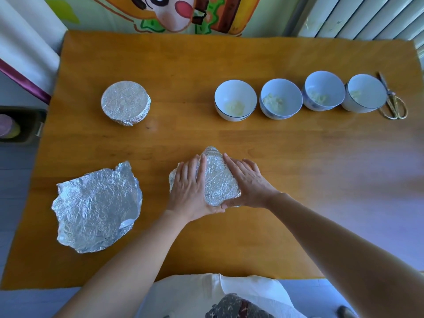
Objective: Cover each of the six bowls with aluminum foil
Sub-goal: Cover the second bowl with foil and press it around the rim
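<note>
A loose foil sheet (97, 207) lies left of the foil-draped bowl (219, 180), with a fully wrapped bowl (125, 102) beyond-left. The left hand (188, 187) and right hand (247, 182) flank it, near-straight fingers pressing foil against its sides. Beyond-right, four open bowls (235, 99) hold pale crumbs.

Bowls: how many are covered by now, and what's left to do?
Done: one wrapped bowl at far left, its foil tucked around the rim. In hand: the left hand and right hand press foil down over a second one, close to the person. Left: four open bowls in a row at right. One loose foil sheet lies ready.
</note>
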A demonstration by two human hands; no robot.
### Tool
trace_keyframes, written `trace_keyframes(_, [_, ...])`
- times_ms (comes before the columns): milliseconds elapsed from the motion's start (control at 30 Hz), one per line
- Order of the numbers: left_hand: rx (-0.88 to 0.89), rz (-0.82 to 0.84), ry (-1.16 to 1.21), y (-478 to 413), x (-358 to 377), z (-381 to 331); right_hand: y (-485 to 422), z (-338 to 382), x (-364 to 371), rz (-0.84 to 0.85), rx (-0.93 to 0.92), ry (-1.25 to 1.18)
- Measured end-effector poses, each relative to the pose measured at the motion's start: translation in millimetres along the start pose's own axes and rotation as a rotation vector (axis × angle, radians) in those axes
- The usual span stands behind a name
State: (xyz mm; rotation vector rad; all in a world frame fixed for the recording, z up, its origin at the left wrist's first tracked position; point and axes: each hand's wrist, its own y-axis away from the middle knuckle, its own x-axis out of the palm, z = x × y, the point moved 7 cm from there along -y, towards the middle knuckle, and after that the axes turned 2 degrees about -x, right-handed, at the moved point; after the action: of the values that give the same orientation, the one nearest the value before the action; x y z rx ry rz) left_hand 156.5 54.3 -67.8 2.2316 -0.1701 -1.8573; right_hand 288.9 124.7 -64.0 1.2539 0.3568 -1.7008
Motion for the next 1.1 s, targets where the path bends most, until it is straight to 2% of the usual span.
trace_keyframes(267, [0.079, -0.010, 0.046, 10, -11, 4, 6, 3, -1, 0.002, 0.042, 0.003])
trace_keyframes(533, [0.056, -0.027, 0.039, 10, -13, 5, 9, 3, -2, -0.026, 0.082, 0.002])
trace_keyframes(633, [0.027, 0.001, 0.037, 10, -13, 8, 4, 9, -14, -0.072, 0.033, 0.032])
trace_keyframes(767, [0.049, 0.027, 0.045, 8, -9, 9, -11, 27, -18, 0.018, -0.083, 0.116])
trace_keyframes(900, [0.055, 0.035, 0.036, 8, -7, 11, -19, 31, -9, 0.133, -0.096, 0.151])
trace_keyframes(1100, [0.034, 0.053, 0.043, 5, -5, 15, -23, 26, -10, 0.164, -0.058, 0.087])
